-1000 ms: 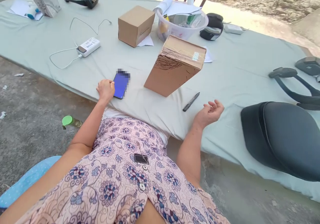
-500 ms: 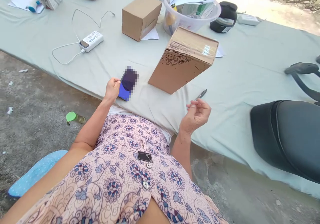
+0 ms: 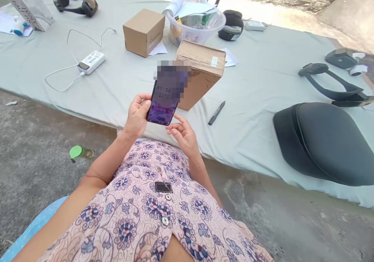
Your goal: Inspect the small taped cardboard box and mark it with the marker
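Note:
My left hand (image 3: 136, 115) is closed around the left edge of a smartphone (image 3: 164, 100), lifted off the table with its lit screen facing me. My right hand (image 3: 182, 132) sits just below the phone's lower right corner, fingers loosely spread and curled, fingertips close to the screen's bottom edge. Behind the phone stands a taped cardboard box (image 3: 201, 69) on the grey cloth-covered table (image 3: 263, 86). A black pen (image 3: 216, 112) lies on the cloth to the right of my hands.
A smaller cardboard box (image 3: 143, 32), a white power bank with cable (image 3: 90, 61), a clear bowl of items (image 3: 194, 24) and headsets (image 3: 77, 4) lie farther back. A black cushioned seat (image 3: 324, 141) is at right. A green-capped bottle (image 3: 79, 152) lies on the ground.
My left hand lifted the phone off the table and turned its screen toward me. My right hand swung left from near the pen to just under the phone.

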Demonstrator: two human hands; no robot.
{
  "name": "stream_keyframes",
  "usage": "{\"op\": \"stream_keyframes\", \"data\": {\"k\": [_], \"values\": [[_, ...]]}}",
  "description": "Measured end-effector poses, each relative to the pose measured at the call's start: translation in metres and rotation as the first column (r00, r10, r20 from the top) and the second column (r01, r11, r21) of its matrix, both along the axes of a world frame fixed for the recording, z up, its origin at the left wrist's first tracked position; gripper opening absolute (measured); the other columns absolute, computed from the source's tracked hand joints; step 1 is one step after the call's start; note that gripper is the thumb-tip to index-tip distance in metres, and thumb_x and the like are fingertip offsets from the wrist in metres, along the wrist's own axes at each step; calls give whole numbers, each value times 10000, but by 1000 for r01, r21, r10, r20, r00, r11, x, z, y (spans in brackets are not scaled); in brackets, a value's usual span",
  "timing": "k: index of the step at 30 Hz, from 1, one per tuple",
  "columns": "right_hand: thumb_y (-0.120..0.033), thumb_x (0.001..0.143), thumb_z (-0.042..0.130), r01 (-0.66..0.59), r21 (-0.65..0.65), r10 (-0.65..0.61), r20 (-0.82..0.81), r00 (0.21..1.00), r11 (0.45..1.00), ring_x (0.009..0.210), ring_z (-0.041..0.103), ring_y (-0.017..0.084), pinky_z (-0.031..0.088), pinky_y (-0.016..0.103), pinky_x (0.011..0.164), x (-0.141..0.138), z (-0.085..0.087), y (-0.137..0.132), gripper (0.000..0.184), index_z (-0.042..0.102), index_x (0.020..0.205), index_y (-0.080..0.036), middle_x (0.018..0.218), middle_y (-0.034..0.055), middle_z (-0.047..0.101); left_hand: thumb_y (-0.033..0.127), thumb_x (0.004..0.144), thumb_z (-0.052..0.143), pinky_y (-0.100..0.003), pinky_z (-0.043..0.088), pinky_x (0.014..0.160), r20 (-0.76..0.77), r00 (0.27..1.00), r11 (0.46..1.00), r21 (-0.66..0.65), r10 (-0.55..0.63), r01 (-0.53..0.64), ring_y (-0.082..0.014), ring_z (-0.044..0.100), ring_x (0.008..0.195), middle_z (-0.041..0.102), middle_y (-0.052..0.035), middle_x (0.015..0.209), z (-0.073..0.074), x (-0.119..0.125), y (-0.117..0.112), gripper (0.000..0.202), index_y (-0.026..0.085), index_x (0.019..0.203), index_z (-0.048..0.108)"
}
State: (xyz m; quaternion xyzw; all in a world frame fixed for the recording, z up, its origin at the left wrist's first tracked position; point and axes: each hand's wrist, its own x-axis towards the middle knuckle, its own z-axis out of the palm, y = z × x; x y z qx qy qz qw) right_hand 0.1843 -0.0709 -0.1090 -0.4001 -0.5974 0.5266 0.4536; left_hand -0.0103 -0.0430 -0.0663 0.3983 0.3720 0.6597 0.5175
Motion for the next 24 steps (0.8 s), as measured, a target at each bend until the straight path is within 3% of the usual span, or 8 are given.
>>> {"op": "stream_keyframes", "data": {"k": [4,10,14,19,24], "values": [[-558,831,711,11,8,-11,-57,998,1000,812,690,165,553,340,804,-5,3,-4,600,534,1314,-248,910,22,746,478,804,754,-300,571,734,38,998,999,28,-40,39,-175,695,845,688,-5,885,8,15,0,337,249,954,556],[-534,826,728,115,18,-113,-90,989,993,742,643,138,525,301,744,-10,5,-4,402,616,1068,-233,828,-13,690,480,819,735,-330,584,795,32,997,998,19,-64,64,-196,703,930,694,-12,911,7,23,-5,327,255,955,540],[-541,824,725,156,-15,-156,-123,980,988,683,621,131,513,285,701,-14,4,-4,364,606,967,-229,721,-37,652,471,822,732,-336,589,814,43,997,998,12,-70,69,-196,707,937,697,-8,909,6,25,-7,318,259,957,537],[-567,804,734,124,-15,-124,-145,982,992,710,647,142,537,301,728,-13,3,-5,426,606,1047,-242,770,-24,681,453,803,756,-335,592,819,78,995,998,14,-59,58,-197,714,930,703,-6,897,5,24,-8,329,254,948,538],[-602,866,633,163,22,-160,-93,983,986,715,670,157,568,332,751,-9,1,-5,430,595,1117,-254,791,-3,704,473,788,754,-335,591,791,29,999,999,2,44,-44,-208,717,917,698,-12,865,2,7,-2,351,246,949,540]]}}
